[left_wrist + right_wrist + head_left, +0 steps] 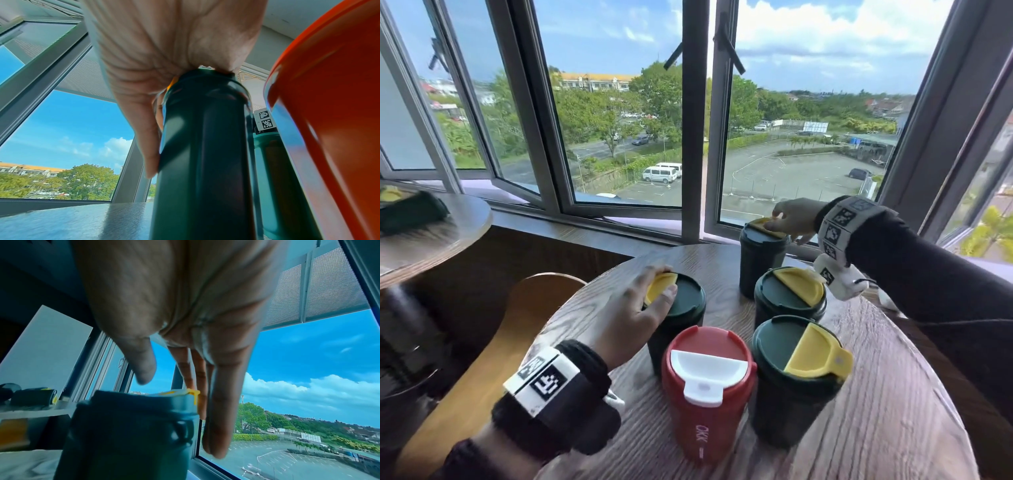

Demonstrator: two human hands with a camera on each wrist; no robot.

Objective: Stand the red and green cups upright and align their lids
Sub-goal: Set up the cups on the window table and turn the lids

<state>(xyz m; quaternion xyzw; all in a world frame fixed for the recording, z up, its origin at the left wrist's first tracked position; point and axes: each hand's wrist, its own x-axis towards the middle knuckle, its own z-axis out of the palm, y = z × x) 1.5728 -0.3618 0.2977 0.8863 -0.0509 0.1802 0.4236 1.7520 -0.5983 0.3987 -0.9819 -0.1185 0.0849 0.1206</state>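
Observation:
Five cups stand upright on the round wooden table (876,428). The red cup (705,404) with a white flip lid is nearest me. My left hand (654,294) rests flat on the lid of the left green cup (688,305), its fingers lying over the yellow flap. From the left wrist, the palm (164,48) sits on that cup's (205,146) top, and the red cup (333,113) is close on the right. My right hand (784,219) touches the yellow flap of the far green cup (760,257). Its fingers (218,402) hang straight beside the lid (176,394).
Two more green cups (787,298) (791,394) with yellow flaps stand right of the red one. The far cup is close to the open window frame (702,171). A wooden chair (517,325) is on the left, and a second table (431,240) bears a green cup lying down (410,212).

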